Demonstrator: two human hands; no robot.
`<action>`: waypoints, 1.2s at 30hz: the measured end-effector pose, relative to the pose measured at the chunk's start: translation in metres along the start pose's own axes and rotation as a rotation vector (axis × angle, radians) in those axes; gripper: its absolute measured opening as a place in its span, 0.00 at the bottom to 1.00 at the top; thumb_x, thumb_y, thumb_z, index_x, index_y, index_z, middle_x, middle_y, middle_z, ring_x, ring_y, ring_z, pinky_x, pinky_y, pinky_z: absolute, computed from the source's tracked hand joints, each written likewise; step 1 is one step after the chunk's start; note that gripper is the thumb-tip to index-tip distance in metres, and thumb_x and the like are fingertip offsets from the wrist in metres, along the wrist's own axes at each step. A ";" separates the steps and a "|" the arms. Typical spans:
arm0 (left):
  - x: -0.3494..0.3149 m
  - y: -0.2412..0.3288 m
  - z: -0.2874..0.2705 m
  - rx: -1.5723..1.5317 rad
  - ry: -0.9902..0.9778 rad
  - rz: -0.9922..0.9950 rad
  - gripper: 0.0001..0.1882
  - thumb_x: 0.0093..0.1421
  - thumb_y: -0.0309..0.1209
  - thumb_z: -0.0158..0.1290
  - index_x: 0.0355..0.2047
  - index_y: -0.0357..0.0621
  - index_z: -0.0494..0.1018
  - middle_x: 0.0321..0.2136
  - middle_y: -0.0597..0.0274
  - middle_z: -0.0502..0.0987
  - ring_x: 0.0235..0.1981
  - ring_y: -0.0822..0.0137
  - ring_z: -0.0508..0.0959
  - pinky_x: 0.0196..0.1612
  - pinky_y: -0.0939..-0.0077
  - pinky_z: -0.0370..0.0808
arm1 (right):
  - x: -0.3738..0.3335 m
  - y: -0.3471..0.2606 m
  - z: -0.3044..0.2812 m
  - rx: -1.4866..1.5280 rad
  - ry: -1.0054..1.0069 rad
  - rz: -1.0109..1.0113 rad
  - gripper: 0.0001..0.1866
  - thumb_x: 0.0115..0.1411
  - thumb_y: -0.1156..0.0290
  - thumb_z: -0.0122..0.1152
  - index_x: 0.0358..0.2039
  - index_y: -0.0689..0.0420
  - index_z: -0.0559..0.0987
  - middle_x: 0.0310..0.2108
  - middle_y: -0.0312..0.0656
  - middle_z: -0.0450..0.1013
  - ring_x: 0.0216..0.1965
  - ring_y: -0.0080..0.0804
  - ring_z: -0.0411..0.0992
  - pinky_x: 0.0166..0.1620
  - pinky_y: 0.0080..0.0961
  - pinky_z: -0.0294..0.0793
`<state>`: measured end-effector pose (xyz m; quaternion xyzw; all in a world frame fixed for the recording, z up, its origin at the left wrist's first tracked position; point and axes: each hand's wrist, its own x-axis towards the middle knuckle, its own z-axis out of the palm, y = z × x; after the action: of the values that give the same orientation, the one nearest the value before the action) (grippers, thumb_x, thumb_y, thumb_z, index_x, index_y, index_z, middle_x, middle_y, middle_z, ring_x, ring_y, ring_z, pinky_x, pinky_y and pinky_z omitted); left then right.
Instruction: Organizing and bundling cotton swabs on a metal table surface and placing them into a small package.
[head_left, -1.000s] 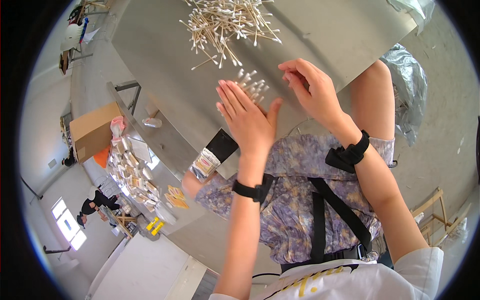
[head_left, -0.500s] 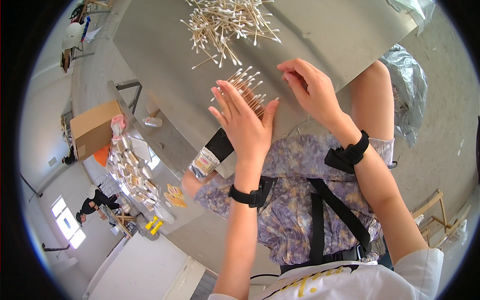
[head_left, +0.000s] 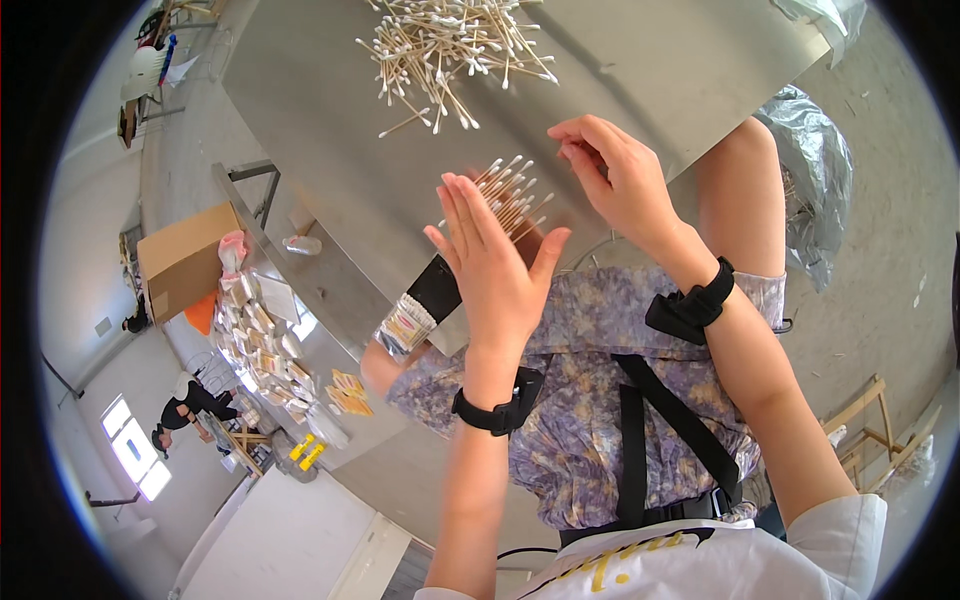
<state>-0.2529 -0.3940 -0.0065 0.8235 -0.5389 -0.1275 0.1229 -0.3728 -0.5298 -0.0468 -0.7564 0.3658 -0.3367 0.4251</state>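
My left hand (head_left: 495, 265) is held with its fingers straight and the thumb apart. Beside its palm is a slanting bunch of cotton swabs (head_left: 515, 195), white tips fanned out; the palm hides their lower part, and whether it presses on them I cannot tell. My right hand (head_left: 625, 175) hovers to the right of that bunch, its fingers bent in toward the thumb, and no swab shows in it. Farther off, a loose heap of cotton swabs (head_left: 455, 50) lies on the metal table (head_left: 640, 90).
At the near table edge, by my left forearm, is a clear pack of swabs (head_left: 405, 325) next to a black item (head_left: 436, 287). Many small packs (head_left: 265, 340) and a cardboard box (head_left: 190, 255) are to the left. A grey plastic bag (head_left: 815, 190) hangs beyond my knee. Another person (head_left: 195, 400) works far left.
My left hand and the swab bunch have shifted slightly right and nearer to me. My right hand has barely moved. The heap looks unchanged.
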 end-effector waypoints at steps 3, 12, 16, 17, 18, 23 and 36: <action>0.005 0.004 0.012 0.066 -0.003 -0.021 0.60 0.61 0.63 0.51 0.70 0.22 0.38 0.71 0.28 0.44 0.74 0.39 0.43 0.70 0.36 0.41 | 0.000 -0.003 0.002 0.039 -0.018 0.016 0.09 0.64 0.80 0.57 0.44 0.59 0.79 0.34 0.41 0.77 0.33 0.30 0.77 0.37 0.23 0.76; -0.009 0.010 0.038 0.115 0.057 -0.031 0.60 0.61 0.62 0.52 0.70 0.21 0.38 0.71 0.28 0.40 0.74 0.39 0.40 0.72 0.42 0.41 | 0.011 -0.007 0.007 -0.282 -0.213 -0.310 0.05 0.54 0.76 0.63 0.32 0.56 0.77 0.32 0.38 0.73 0.37 0.38 0.74 0.43 0.32 0.75; -0.007 0.007 0.044 0.137 0.104 -0.015 0.61 0.61 0.66 0.48 0.70 0.22 0.38 0.71 0.28 0.43 0.74 0.39 0.42 0.72 0.42 0.43 | 0.026 -0.010 0.004 -0.499 -0.446 -0.343 0.06 0.50 0.76 0.63 0.30 0.58 0.77 0.33 0.39 0.74 0.37 0.39 0.74 0.42 0.31 0.74; -0.007 0.006 0.045 0.137 0.128 -0.012 0.61 0.61 0.66 0.48 0.70 0.22 0.38 0.71 0.28 0.44 0.74 0.40 0.43 0.72 0.42 0.43 | 0.029 -0.011 -0.002 -0.503 -0.446 -0.345 0.06 0.50 0.76 0.63 0.30 0.58 0.77 0.33 0.39 0.74 0.37 0.39 0.74 0.42 0.31 0.74; -0.008 0.006 0.047 0.132 0.131 -0.011 0.61 0.61 0.66 0.48 0.70 0.22 0.38 0.71 0.28 0.44 0.74 0.40 0.43 0.72 0.42 0.43 | 0.031 -0.010 -0.010 -0.637 -0.445 -0.388 0.06 0.50 0.76 0.62 0.29 0.59 0.76 0.34 0.40 0.74 0.38 0.39 0.75 0.42 0.31 0.75; -0.008 0.001 0.038 0.049 0.142 -0.033 0.60 0.61 0.68 0.47 0.71 0.25 0.40 0.71 0.33 0.49 0.73 0.43 0.49 0.71 0.39 0.44 | 0.019 -0.025 -0.129 -0.707 -0.333 -0.036 0.03 0.57 0.76 0.55 0.33 0.59 0.75 0.36 0.45 0.71 0.40 0.47 0.72 0.43 0.37 0.74; -0.040 -0.033 0.012 -1.079 0.582 -0.413 0.38 0.75 0.53 0.28 0.73 0.37 0.41 0.71 0.46 0.55 0.73 0.56 0.52 0.74 0.60 0.43 | -0.013 -0.055 -0.101 -0.207 -0.137 0.110 0.32 0.54 0.72 0.70 0.60 0.56 0.71 0.59 0.45 0.70 0.58 0.40 0.69 0.60 0.33 0.67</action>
<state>-0.2441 -0.3456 -0.0254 0.7337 -0.1744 -0.1731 0.6335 -0.4471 -0.5386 0.0410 -0.7961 0.4098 -0.2208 0.3866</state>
